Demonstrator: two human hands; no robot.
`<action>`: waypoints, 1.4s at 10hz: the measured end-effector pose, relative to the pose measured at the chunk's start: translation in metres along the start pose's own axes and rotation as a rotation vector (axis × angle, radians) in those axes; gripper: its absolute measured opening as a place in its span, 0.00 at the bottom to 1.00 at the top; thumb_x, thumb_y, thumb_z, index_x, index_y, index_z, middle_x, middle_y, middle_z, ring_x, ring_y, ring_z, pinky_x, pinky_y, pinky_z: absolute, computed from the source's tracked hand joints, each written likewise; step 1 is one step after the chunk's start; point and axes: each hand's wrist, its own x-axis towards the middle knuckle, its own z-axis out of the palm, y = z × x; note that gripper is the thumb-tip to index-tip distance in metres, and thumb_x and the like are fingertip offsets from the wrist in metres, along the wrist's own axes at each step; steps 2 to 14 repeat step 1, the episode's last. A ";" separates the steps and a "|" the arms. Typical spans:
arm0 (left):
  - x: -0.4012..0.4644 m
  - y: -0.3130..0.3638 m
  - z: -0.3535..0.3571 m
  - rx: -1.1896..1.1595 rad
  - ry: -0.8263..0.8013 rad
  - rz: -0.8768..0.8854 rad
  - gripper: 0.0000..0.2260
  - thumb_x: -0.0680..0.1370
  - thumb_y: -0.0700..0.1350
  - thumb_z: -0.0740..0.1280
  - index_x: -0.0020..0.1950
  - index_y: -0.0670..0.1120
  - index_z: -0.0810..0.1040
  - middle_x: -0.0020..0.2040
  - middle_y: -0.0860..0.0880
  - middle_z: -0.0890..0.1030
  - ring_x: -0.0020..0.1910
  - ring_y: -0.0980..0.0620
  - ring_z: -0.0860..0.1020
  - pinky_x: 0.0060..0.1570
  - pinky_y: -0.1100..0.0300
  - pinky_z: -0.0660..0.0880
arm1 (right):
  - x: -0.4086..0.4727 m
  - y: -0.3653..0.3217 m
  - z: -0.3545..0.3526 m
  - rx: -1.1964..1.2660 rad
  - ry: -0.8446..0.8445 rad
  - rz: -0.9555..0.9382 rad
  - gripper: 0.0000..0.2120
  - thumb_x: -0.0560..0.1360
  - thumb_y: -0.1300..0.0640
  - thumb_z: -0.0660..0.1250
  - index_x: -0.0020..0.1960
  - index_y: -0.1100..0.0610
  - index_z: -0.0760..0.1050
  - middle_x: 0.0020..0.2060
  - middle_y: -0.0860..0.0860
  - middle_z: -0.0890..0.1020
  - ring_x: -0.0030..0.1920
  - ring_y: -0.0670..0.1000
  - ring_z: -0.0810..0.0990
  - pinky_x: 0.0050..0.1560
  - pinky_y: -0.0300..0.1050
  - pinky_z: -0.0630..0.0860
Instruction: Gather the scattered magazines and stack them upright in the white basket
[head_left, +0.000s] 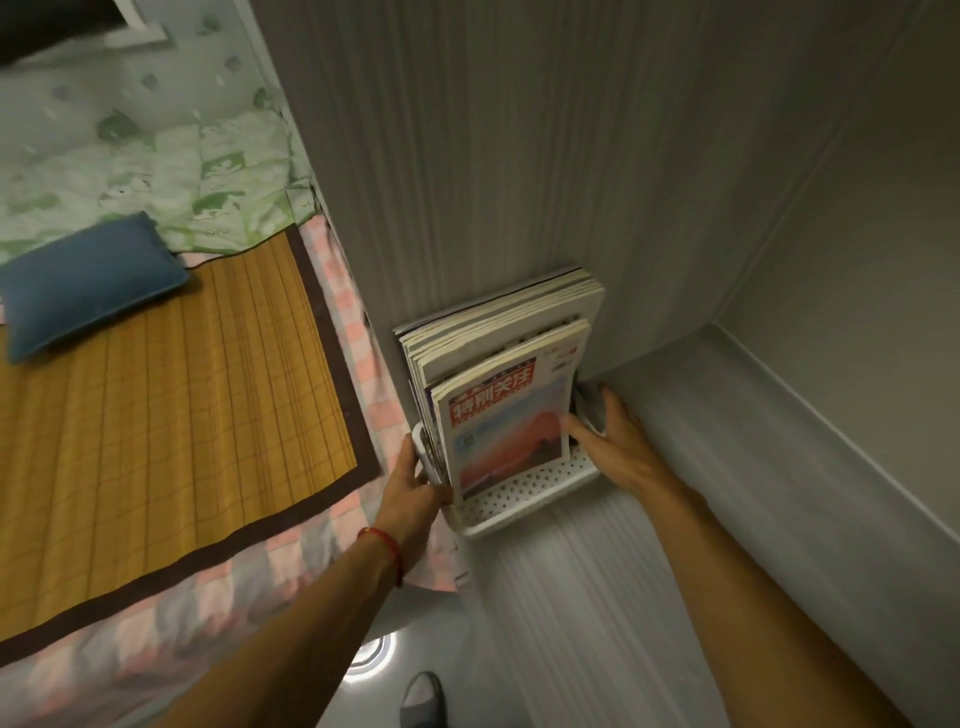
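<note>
Magazines (498, 374) stand upright in white basket (519, 499) w/ left hand (415, 478) clasping its 9 o'clock rim, right hand (613, 441) open-fingered at 3 o'clock; prob heavy, floppy, slick, so lift by rims.

Legible text: one item. The front glossy paper magazine with the orange-red cover picture (506, 421), standing in the white perforated plastic basket (524, 493), carries a red masthead band with white Chinese characters reading "特别关注". The smaller print at the cover's upper right is too blurred to read.
</note>
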 end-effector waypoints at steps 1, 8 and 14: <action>-0.014 0.006 -0.017 0.166 0.210 -0.011 0.37 0.73 0.26 0.65 0.77 0.49 0.60 0.74 0.43 0.68 0.72 0.41 0.68 0.62 0.46 0.75 | -0.022 0.002 0.002 0.087 0.134 -0.059 0.36 0.75 0.36 0.63 0.77 0.44 0.54 0.77 0.50 0.60 0.75 0.55 0.62 0.68 0.56 0.68; -0.014 0.006 -0.017 0.166 0.210 -0.011 0.37 0.73 0.26 0.65 0.77 0.49 0.60 0.74 0.43 0.68 0.72 0.41 0.68 0.62 0.46 0.75 | -0.022 0.002 0.002 0.087 0.134 -0.059 0.36 0.75 0.36 0.63 0.77 0.44 0.54 0.77 0.50 0.60 0.75 0.55 0.62 0.68 0.56 0.68; -0.014 0.006 -0.017 0.166 0.210 -0.011 0.37 0.73 0.26 0.65 0.77 0.49 0.60 0.74 0.43 0.68 0.72 0.41 0.68 0.62 0.46 0.75 | -0.022 0.002 0.002 0.087 0.134 -0.059 0.36 0.75 0.36 0.63 0.77 0.44 0.54 0.77 0.50 0.60 0.75 0.55 0.62 0.68 0.56 0.68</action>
